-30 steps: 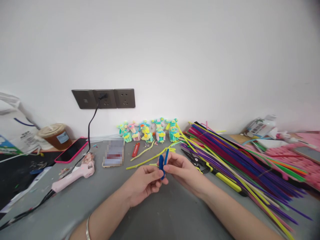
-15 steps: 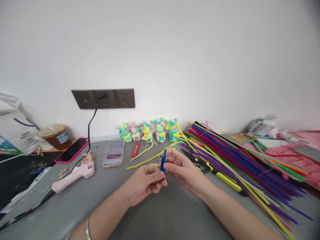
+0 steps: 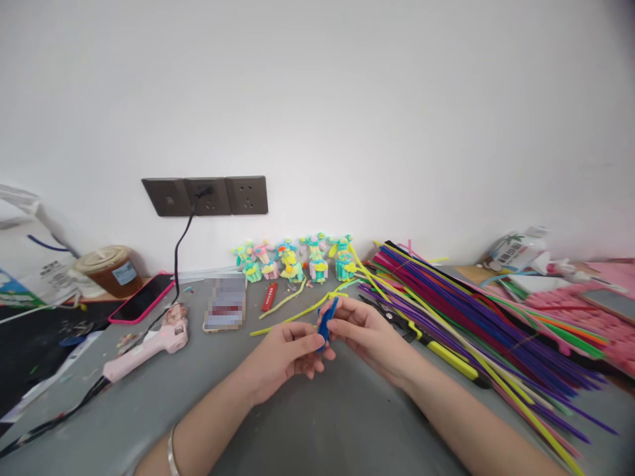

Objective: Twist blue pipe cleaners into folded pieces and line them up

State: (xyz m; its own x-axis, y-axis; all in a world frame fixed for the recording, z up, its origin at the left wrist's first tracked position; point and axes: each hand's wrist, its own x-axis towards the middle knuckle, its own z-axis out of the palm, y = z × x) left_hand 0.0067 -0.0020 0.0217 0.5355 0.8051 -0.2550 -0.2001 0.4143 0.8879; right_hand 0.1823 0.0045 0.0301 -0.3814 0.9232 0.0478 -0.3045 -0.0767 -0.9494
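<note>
Between my two hands, over the middle of the grey table [image 3: 327, 423], is a small bent piece of blue pipe cleaner [image 3: 325, 326]. My left hand [image 3: 290, 354] pinches its lower end between thumb and fingers. Higher up, my right hand [image 3: 362, 334] grips the same piece, its thumb pressed against the side. Fingers cover part of the blue piece. Yellow-green pipe cleaners [image 3: 285, 320] lie on the table just behind my hands. Black pliers with yellow handles [image 3: 449, 358] rest beside my right hand.
Several small pipe-cleaner figures [image 3: 291, 264] stand along the wall. A large bundle of coloured pipe cleaners [image 3: 461, 317] fills the right side. On the left are a pink glue gun [image 3: 143, 354], a phone in a pink case [image 3: 143, 301] and a lidded drink cup [image 3: 113, 274].
The blue piece has tilted, its top leaning further to the right. My left hand's fingers have shifted slightly on it. The other things have stayed in place.
</note>
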